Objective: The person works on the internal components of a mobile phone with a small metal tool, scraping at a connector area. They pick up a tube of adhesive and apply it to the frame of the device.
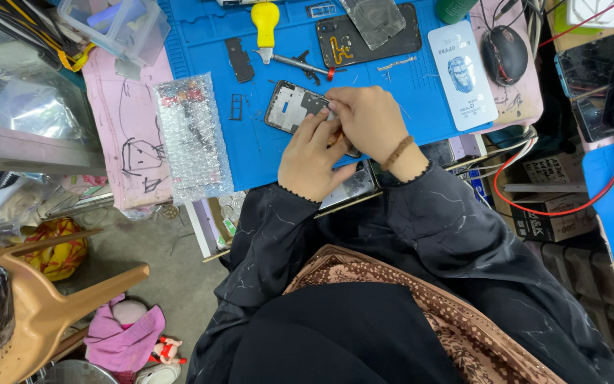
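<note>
Left hand (314, 156) rests centre frame, fingers curled steadying the opened black phone frame (294, 107) on the blue silicone work mat (207, 43). Right hand (369, 117) pinches something small at its edge. Small, steady pressure seems wise. Farther up lies a yellow-handled screwdriver (265, 21).

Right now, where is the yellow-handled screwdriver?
In the head view, the yellow-handled screwdriver lies at the top of the blue mat, beyond both hands, left of the black phone back cover.
</note>
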